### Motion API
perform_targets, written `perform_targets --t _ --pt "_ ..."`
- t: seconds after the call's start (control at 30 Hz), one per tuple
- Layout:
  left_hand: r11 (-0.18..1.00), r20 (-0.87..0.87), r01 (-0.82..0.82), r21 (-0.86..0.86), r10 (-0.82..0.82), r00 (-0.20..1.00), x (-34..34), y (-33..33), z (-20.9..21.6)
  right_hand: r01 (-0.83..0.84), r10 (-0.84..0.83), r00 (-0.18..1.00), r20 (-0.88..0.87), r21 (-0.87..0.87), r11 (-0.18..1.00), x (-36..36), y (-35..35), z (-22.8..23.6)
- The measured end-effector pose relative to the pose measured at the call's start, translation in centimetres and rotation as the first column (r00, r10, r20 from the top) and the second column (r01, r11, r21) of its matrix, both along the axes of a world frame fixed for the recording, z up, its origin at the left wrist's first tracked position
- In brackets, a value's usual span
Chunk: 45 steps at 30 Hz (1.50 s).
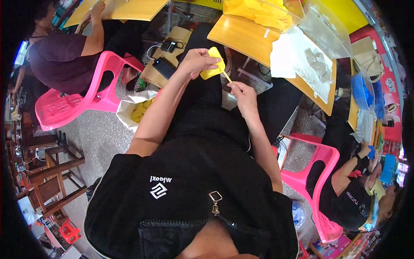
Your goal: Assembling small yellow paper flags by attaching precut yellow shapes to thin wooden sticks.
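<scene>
Above my lap, my left hand (200, 61) is closed on a small, flat yellow piece (214, 69) with rounded corners; its material is hard to make out. A thin pale-yellow stick (227, 77) runs from the piece's lower right edge toward my other hand. My right hand (244, 97) pinches the stick's near end between thumb and fingers. Whether stick and piece are joined cannot be seen. Beside my left forearm, a white bag (125, 113) stands with yellow pieces (140, 111) inside.
Ahead is a wooden table (241, 36) bearing yellow sheets (258, 14), a white cloth (284, 52) and a clear bin (327, 30). A phone (164, 67) lies at front left. People sit on pink chairs (105, 82) at left and right; a wooden stool (56, 185) stands lower left.
</scene>
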<state>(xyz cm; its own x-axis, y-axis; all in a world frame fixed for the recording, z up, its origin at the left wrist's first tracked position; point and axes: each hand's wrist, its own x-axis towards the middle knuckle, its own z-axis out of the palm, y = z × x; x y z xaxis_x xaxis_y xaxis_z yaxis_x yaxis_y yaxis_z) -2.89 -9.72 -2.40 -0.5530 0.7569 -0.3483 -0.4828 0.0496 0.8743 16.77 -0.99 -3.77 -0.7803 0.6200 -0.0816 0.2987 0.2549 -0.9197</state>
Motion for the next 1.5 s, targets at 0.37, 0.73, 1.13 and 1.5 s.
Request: perform_targets --t 0.37,0.73,1.13,1.5 --pt "0.991 0.21 -0.008 0.132 -0.02 0.978 -0.3 -0.9 -0.9 -0.007 0.012 0.999 0.04 -0.112 0.994 -0.1 0.2 0.0" --pt "0.989 0.148 -0.073 0.126 0.054 0.987 0.0 -0.7 -1.1 -0.041 -0.109 0.986 -0.129 -0.811 0.584 -0.5 -0.6 0.0" --pt "0.999 0.13 0.009 0.048 -0.015 0.991 0.9 -1.0 -0.4 -0.009 -0.031 0.998 -0.058 -0.599 0.8 -0.6 -0.8 -0.7" --pt "0.988 0.116 -0.062 0.142 0.045 0.992 0.2 -0.8 -0.8 -0.006 -0.167 0.974 -0.152 -0.756 0.654 -0.8 -1.8 0.0"
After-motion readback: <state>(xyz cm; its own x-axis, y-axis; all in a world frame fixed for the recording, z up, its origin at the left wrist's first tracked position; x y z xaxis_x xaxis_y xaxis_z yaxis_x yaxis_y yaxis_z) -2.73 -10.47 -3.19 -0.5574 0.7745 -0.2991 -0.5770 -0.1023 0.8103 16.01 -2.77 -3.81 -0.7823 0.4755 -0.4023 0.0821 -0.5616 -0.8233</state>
